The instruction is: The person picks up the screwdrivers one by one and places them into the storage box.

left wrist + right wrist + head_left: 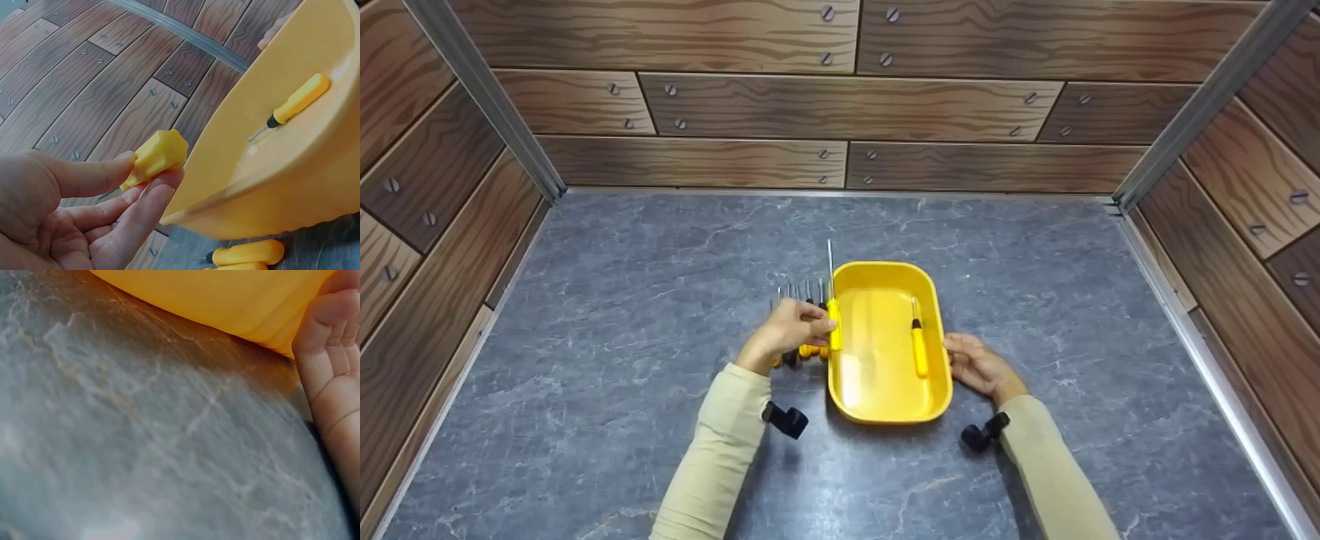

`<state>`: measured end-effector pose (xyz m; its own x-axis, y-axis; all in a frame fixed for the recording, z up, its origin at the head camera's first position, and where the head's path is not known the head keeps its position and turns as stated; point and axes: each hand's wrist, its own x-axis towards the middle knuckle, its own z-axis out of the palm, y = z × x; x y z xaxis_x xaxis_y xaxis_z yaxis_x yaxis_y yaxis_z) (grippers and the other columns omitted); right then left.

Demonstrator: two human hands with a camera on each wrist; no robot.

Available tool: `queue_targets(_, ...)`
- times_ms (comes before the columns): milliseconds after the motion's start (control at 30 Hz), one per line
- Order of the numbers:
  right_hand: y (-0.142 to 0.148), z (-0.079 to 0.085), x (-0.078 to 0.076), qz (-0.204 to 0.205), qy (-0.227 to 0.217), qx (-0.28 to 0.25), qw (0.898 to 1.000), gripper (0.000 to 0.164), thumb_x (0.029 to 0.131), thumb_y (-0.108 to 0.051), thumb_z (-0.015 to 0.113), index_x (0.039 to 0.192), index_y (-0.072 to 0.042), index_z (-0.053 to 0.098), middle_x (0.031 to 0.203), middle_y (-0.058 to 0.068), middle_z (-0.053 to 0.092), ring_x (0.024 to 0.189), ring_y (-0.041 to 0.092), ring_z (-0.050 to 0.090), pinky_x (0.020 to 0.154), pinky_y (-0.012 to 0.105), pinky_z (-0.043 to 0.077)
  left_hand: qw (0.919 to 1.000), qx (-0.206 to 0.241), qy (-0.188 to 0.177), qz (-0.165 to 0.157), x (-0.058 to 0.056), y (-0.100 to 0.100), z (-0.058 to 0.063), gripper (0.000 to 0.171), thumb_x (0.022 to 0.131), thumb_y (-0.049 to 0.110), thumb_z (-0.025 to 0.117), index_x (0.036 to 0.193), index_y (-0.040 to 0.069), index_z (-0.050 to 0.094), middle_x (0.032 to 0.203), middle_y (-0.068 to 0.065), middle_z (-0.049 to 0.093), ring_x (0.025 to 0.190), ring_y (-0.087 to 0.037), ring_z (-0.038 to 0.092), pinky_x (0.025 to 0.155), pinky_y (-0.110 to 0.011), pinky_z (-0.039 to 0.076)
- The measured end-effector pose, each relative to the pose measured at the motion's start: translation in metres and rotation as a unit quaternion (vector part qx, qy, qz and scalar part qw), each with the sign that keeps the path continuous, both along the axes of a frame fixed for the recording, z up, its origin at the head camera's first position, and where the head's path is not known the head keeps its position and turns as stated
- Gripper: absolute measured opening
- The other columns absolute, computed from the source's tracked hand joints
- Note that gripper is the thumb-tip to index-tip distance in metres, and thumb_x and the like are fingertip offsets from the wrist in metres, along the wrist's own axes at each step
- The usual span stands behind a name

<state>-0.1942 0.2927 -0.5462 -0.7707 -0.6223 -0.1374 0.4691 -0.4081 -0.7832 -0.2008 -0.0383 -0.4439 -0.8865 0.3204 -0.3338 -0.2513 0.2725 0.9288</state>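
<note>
My left hand (pixel 793 328) pinches a screwdriver (pixel 834 324) by its yellow handle, thumb against fingers, at the left rim of a yellow plastic bin (pixel 877 300). The screwdriver's long metal shaft points away from me. In the left wrist view its handle end (pixel 163 151) faces the camera. A smaller screwdriver (pixel 919 349) with a yellow handle and black collar lies inside the bin, toward the right. My right hand (pixel 976 365) rests its loosely bent fingers against the outside of the bin's right wall. In the right wrist view the fingertips are partly cut off.
Several more screwdrivers (pixel 808 350) lie side by side on the grey marbled tabletop (pixel 660 300), left of the bin, partly hidden by the left hand. Wood-patterned panels (pixel 840 105) wall in the back and sides. Each wrist carries a small black camera mount (pixel 786 420).
</note>
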Motion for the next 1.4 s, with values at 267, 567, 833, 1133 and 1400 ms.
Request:
queue_targets(267, 0.000, -0.001, 0.000, 0.000, 0.002, -0.001, 1.000, 0.047, 0.104, -0.002, 0.026, 0.092, -0.010, 0.071, 0.089, -0.001, 0.074, 0.083, 0.010, 0.068, 0.078, 0.023, 0.058, 0.9999, -0.001, 0.006, -0.010, 0.001, 0.008, 0.001, 0.029, 0.093, 0.005, 0.060, 0.115, -0.014, 0.061, 0.107, -0.030, 0.068, 0.065, -0.009, 0.064, 0.081, -0.035, 0.063)
queue_targets(567, 0.000, -0.002, 0.000, 0.013, 0.012, -0.013, 1.000, 0.048, 0.104, -0.002, 0.022, 0.094, -0.009, 0.069, 0.090, 0.000, 0.074, 0.085, 0.010, 0.069, 0.079, 0.023, 0.059, 0.9995, -0.005, 0.014, -0.026, 0.001, 0.014, 0.000, 0.024, 0.092, 0.005, 0.061, 0.109, -0.012, 0.066, 0.100, -0.026, 0.070, 0.065, -0.008, 0.064, 0.075, -0.029, 0.063)
queue_targets(833, 0.000, -0.003, -0.001, 0.019, 0.020, -0.016, 0.999, 0.050, 0.103, 0.000, 0.022, 0.097, -0.009, 0.070, 0.092, 0.000, 0.074, 0.085, 0.010, 0.069, 0.080, 0.023, 0.059, 0.9995, -0.005, 0.006, -0.032, -0.001, 0.021, 0.000, 0.021, 0.091, 0.006, 0.063, 0.103, -0.011, 0.067, 0.092, -0.021, 0.072, 0.065, -0.008, 0.065, 0.078, -0.032, 0.063)
queue_targets(1133, 0.001, -0.003, 0.000, 0.016, 0.019, -0.006, 1.000, 0.048, 0.103, -0.001, 0.023, 0.095, -0.009, 0.069, 0.091, -0.001, 0.074, 0.085, 0.010, 0.068, 0.079, 0.022, 0.058, 0.9987, -0.021, 0.001, -0.046, -0.003, 0.024, 0.000, 0.019, 0.090, 0.007, 0.065, 0.099, -0.009, 0.069, 0.096, -0.025, 0.072, 0.065, -0.010, 0.067, 0.082, -0.039, 0.062)
queue_targets(1400, 0.000, -0.003, -0.001, 0.016, 0.021, -0.014, 1.000, 0.049, 0.103, -0.001, 0.022, 0.096, -0.008, 0.069, 0.090, 0.000, 0.074, 0.084, 0.010, 0.069, 0.078, 0.023, 0.059, 0.9978, -0.031, -0.018, -0.055, -0.006, 0.028, 0.003, 0.017, 0.089, 0.007, 0.066, 0.097, -0.008, 0.070, 0.091, -0.022, 0.073, 0.063, -0.010, 0.068, 0.085, -0.041, 0.060)
